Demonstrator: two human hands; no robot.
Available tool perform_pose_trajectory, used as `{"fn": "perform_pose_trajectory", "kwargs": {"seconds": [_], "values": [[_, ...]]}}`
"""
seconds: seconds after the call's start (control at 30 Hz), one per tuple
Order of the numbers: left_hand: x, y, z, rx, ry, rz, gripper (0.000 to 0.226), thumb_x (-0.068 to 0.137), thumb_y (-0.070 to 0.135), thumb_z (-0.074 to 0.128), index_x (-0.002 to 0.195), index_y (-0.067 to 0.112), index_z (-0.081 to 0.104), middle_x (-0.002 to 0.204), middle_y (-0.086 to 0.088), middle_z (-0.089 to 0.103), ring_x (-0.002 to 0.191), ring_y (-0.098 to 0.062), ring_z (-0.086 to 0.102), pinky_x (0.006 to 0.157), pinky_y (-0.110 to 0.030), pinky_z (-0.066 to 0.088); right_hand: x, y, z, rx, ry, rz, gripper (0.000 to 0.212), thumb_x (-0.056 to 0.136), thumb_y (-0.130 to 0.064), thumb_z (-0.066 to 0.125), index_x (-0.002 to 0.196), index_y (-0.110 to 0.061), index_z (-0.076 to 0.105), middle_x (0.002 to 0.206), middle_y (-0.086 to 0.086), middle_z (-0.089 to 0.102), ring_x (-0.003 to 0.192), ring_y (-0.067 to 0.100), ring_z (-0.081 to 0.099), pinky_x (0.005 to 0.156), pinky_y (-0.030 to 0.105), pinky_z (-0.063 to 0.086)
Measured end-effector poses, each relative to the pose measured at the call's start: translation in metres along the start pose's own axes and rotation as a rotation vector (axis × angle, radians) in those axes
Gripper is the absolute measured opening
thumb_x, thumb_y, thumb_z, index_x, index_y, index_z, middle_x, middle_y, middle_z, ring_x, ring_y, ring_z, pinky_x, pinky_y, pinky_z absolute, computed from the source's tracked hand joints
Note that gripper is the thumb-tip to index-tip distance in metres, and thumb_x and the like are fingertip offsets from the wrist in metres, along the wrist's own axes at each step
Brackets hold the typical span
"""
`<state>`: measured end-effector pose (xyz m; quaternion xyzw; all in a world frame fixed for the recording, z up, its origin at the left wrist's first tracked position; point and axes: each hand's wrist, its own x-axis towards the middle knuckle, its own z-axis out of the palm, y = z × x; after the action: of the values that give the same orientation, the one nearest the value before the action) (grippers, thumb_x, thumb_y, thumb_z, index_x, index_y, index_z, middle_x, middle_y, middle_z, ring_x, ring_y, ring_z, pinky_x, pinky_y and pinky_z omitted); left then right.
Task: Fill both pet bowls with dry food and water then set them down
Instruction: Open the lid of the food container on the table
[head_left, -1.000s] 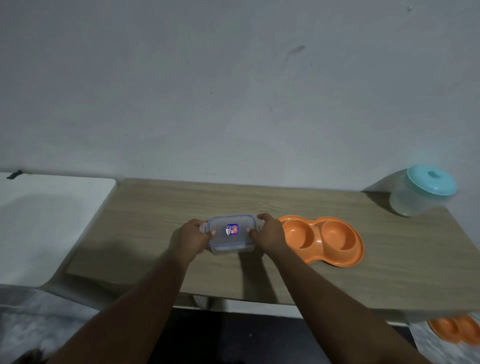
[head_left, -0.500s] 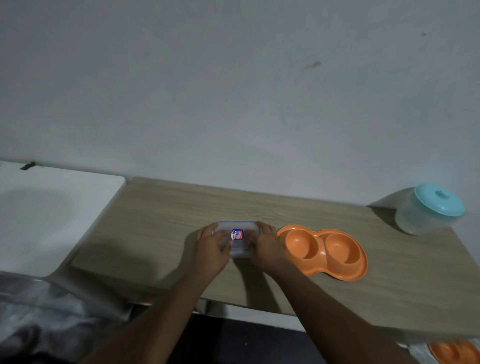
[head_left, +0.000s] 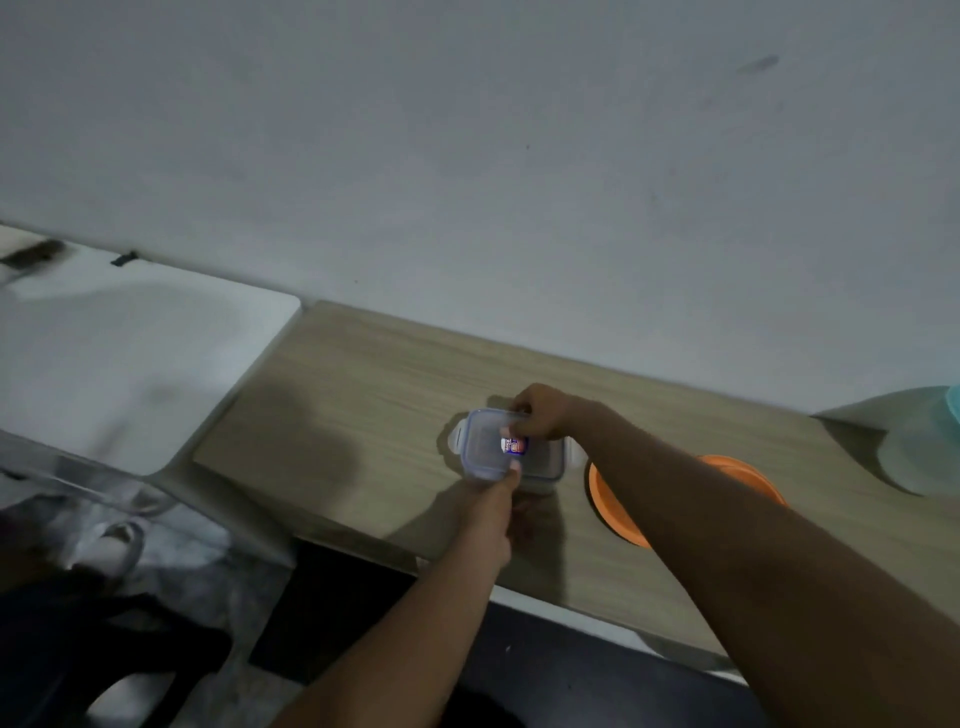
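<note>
Pet bowl, orange, is left on the bench just beside a clear lidded box. The box is grasped at its far rim by the right grip and at its near rim by the left grip, seemingly so the lid can be pried off.

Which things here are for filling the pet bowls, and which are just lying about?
Job: clear rectangular plastic lidded container, gripped by left hand and right hand; orange plastic double pet bowl; probably the translucent teal-lidded tub.
Lying about: white side table.
</note>
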<state>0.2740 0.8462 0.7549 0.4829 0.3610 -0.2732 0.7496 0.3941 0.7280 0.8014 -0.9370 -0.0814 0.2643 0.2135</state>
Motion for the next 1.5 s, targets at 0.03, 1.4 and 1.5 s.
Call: {"fn": "perform_pose_trajectory", "kwargs": {"seconds": [0.03,1.4,1.5], "values": [[-0.001,-0.001,0.003,-0.027,-0.012,-0.014,0.042,0.087,0.047,0.071,0.112,0.013,0.066,0.081,-0.004,0.071,0.071,-0.018,0.069,0.06,-0.03,0.058,0.002,0.0,-0.003,-0.001,-0.029,-0.007,0.035,0.084,-0.037,0.073,0.101,-0.006,0.072,0.084,0.006,0.062,0.08,0.021,0.055,0.066,0.026,0.037],[0.013,0.061,-0.045,1.437,0.23,0.911,0.059,0.092,0.057,0.025,0.139,0.029,0.047,0.146,-0.004,0.051,0.136,-0.025,0.047,0.109,-0.045,0.043,-0.085,0.01,0.093,0.041,0.521,0.1,0.056,0.097,-0.041,0.032,0.152,-0.029,0.024,0.162,0.015,0.008,0.149,0.034,0.011,0.114,0.056,0.024],[0.01,0.079,-0.045,1.191,0.319,0.827,0.035,0.088,0.042,0.051,0.121,0.032,0.059,0.116,0.0,0.07,0.108,-0.028,0.066,0.092,-0.041,0.054,-0.081,0.015,0.092,0.411,0.762,0.312,0.05,0.096,-0.028,0.045,0.144,-0.014,0.04,0.146,0.02,0.044,0.134,0.037,0.041,0.108,0.043,0.037]]}}
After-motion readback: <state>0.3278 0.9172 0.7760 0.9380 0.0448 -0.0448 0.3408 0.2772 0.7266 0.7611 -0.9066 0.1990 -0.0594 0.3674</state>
